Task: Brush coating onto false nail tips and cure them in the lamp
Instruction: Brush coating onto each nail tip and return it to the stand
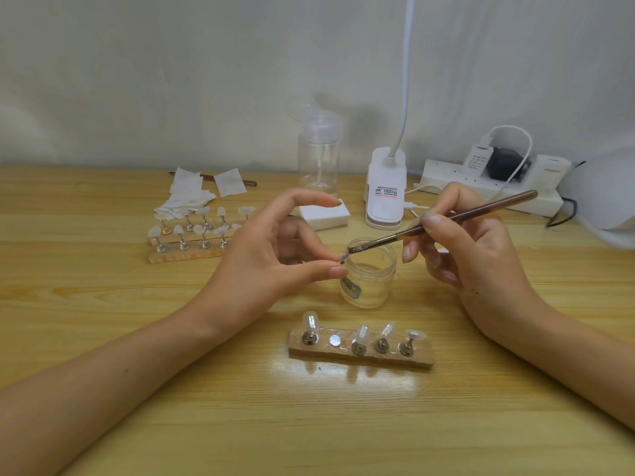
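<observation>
Right hand gripping the brush, I coat the nail tip pinched in my left hand at the jar's rim, where a hard stroke could knock it in.

2 hands, 1 jar, 1 pump bottle

A single wide-angle view from a camera worn on the person's head looks forward and down over a wooden table toward a pale wall. A clear jar sits near the middle of the frame, close to the lens. The left hand is just left of the jar and the right hand just right of it, with both forearms entering from the bottom corners. A wooden nail stand lies nearer the camera than the jar, and the wall fills the frame beyond it.
</observation>
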Available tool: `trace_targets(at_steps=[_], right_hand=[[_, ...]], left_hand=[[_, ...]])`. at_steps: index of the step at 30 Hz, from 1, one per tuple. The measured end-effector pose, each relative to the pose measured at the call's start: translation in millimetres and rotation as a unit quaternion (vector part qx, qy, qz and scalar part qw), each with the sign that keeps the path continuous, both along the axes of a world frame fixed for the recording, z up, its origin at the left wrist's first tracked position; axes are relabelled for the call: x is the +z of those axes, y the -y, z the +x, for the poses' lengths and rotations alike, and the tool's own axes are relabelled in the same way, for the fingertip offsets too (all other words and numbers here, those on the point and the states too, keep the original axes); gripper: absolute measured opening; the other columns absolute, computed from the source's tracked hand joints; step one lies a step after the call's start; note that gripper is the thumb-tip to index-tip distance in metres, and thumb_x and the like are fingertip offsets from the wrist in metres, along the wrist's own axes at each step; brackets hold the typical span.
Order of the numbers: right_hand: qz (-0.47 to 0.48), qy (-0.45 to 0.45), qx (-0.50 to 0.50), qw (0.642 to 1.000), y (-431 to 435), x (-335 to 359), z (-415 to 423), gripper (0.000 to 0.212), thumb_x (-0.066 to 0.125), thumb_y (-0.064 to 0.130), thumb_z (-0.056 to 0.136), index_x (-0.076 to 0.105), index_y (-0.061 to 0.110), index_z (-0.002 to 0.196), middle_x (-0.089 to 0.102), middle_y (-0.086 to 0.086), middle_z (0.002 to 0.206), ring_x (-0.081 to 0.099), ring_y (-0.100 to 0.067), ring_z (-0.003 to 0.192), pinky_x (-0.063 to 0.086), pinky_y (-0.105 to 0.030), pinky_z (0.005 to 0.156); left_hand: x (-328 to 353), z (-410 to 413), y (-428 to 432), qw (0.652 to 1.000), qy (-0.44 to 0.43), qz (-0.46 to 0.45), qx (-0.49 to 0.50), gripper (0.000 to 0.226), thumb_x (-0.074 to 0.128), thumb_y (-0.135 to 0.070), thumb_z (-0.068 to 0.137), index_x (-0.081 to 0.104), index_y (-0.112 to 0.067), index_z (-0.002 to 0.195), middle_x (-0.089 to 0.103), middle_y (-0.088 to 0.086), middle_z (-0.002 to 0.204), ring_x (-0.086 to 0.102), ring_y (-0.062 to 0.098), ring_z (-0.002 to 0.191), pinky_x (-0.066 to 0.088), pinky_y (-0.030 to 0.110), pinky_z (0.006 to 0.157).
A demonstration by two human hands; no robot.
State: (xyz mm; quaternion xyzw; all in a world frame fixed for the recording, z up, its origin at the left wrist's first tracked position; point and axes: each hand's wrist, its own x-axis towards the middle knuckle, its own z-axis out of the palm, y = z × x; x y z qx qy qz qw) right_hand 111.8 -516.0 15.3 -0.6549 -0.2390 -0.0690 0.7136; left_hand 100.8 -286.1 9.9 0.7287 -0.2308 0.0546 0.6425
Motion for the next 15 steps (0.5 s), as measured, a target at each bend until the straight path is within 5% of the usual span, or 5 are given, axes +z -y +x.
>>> trace_targets(at_steps=[15], right_hand=[[-0.016,0.005,-0.011,1.0,-0.2,1.4,-2.5,0.013,0.055,0.017,0.093,0.05,0.015,0.081,0.065,-0.009,0.063,0.038,-0.015,0.047,0.03,-0.017,0.04]], left_hand=[[0.7,-0.8,0.0,1.0,0.003,0.01,0.002,0.062,0.084,-0.018,0.067,0.06,-0.025,0.124,0.07,0.001,0.073,0.075,0.019,0.082,0.06,0.029,0.083]])
